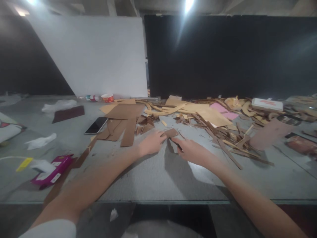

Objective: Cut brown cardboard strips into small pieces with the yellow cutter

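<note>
My left hand (153,142) grips the left edge of a small brown leather-like piece (171,133), which is lifted a little off the grey tabletop. My right hand (190,150) is closed around a slim dark tool (176,144), most likely a knife, whose tip points toward the lower edge of the piece. The blade is too small and blurred to make out. Just beyond both hands lies a heap of small brown offcuts (146,125), and brown strips (220,138) are scattered to the right.
A phone (96,125) and larger brown sheets (126,111) lie left of centre. Nearer on the left sits a magenta power strip (53,172) with a plug in it. Tan sheets (213,115), a pink sheet (224,110) and a white box (267,104) lie toward the back right.
</note>
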A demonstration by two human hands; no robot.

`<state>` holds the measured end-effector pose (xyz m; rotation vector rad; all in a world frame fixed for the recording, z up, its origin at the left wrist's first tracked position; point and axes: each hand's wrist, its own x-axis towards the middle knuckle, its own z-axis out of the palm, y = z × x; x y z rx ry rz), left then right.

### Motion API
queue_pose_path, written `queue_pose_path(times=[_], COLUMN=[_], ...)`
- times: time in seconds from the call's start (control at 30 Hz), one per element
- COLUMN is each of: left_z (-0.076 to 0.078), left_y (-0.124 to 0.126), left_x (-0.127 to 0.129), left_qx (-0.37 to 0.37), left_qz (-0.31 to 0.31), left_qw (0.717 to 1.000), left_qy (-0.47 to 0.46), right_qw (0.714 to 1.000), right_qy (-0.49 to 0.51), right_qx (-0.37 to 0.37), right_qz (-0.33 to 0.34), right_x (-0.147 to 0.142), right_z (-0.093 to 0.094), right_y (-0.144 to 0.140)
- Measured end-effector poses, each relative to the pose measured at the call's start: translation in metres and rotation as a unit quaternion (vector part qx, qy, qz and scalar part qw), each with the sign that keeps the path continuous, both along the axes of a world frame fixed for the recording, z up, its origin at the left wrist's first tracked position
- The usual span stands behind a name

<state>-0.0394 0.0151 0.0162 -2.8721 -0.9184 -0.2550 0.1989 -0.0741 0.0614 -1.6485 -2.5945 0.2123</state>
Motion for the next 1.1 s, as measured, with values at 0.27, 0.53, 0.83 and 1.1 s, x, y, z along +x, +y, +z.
queue_pose_path(times=[0.27, 0.53, 0.83, 1.1], left_z=[-0.008, -0.018, -0.013, -0.015], left_y=[0.002, 0.003, 0.000, -0.001], left_x=[-0.005, -0.011, -0.014, -0.008], left_qx=[-0.005, -0.064, -0.099, -0.091], left_qz=[0.003, -0.048, -0.110, -0.068], left_qw=[1.000, 0.989, 0.976, 0.976], left_qy=[-0.017, -0.123, -0.161, -0.187], right_qw=[0.998, 0.986, 0.979, 0.986], right_qy=[0.065, -0.019, 0.070, 0.093], right_qx=[0.015, 0.083, 0.116, 0.043], right_qz=[-0.013, -0.147, -0.152, -0.131], right_x=[0.023, 0.054, 0.026, 0.014], right_z=[0.008, -0.039, -0.071, -0.066], right_y=[0.004, 0.061, 0.066, 0.062])
